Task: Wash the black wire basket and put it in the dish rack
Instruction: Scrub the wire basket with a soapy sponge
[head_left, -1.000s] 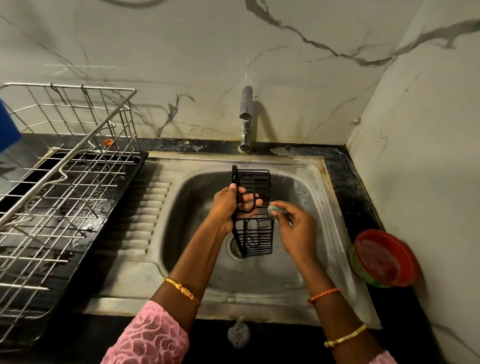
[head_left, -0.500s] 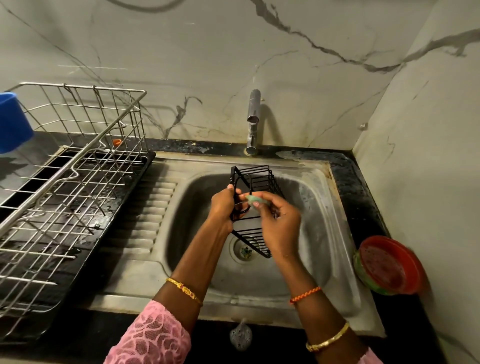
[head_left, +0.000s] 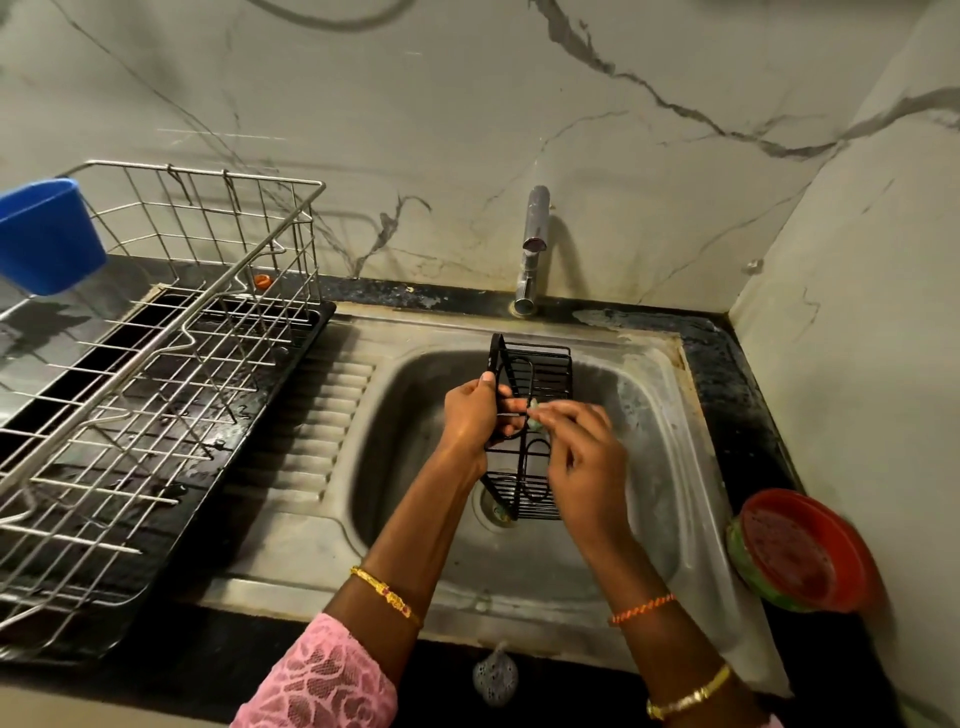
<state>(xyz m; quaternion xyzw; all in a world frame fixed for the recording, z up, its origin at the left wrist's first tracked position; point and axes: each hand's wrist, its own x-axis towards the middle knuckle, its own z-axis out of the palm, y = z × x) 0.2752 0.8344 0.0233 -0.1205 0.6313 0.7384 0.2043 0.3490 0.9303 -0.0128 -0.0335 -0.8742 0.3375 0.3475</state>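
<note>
The black wire basket (head_left: 540, 371) is held on end over the steel sink (head_left: 654, 415), its long side running away from me. My left hand (head_left: 472, 415) grips its left rim near the middle. My right hand (head_left: 584, 462) presses a small pale green scrubber (head_left: 534, 420) against the wires at the basket's middle and covers its lower right part. The steel wire dish rack (head_left: 156, 395) stands on a black tray to the left of the sink.
A chrome tap (head_left: 532, 249) rises behind the sink, with no water seen running. A blue cup (head_left: 47, 236) hangs on the rack's far left rim. A red and green bowl (head_left: 800, 551) sits on the black counter at right. Marble walls close the back and right.
My right hand has moved the scrubber from the basket's right side onto its middle, beside my left fingers. The basket has turned slightly in my left hand. The view has shifted left.
</note>
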